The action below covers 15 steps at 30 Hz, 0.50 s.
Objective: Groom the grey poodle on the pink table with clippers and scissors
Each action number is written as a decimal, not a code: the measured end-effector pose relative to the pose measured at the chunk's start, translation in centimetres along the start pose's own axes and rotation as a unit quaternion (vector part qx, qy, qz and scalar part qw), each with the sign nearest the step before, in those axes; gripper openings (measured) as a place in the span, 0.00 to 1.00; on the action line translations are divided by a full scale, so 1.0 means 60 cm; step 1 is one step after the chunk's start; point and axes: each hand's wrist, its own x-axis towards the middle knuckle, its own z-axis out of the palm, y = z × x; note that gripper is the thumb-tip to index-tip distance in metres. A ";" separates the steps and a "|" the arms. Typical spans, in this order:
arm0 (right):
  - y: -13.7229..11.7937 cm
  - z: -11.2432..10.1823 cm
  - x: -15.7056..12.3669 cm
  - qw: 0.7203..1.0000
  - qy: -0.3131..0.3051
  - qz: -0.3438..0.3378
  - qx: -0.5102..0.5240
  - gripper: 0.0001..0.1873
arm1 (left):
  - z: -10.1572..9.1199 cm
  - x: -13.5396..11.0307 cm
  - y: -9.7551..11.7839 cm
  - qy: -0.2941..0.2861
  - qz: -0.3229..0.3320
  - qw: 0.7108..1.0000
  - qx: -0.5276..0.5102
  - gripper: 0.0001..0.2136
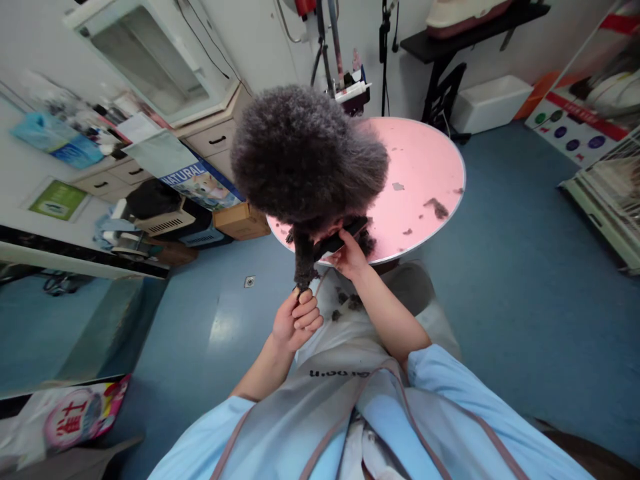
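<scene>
A dark curly-haired dog (pixel 307 150) stands at the near edge of a round pink table (pixel 425 167), its rear toward me. My left hand (pixel 296 319) is closed around the dog's thin leg or tail (pixel 303 260), which hangs down past the table edge. My right hand (pixel 350 257) grips a black clipper (pixel 340 239) held against the underside of the dog's body. Clumps of cut hair (pixel 437 208) lie on the table and on my grey apron (pixel 345 303).
A blue floor surrounds the table. Drawers (pixel 215 140), a cardboard box (pixel 243 220) and a dryer (pixel 160 213) sit at the left. A black shelf stand (pixel 445 73) and white bin (pixel 490 100) stand behind the table. A wire cage (pixel 615 187) is at the right.
</scene>
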 end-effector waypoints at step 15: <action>0.000 0.004 -0.036 0.983 -0.072 -0.068 -0.155 0.24 | -0.017 0.030 0.002 0.023 0.129 0.951 0.280 0.25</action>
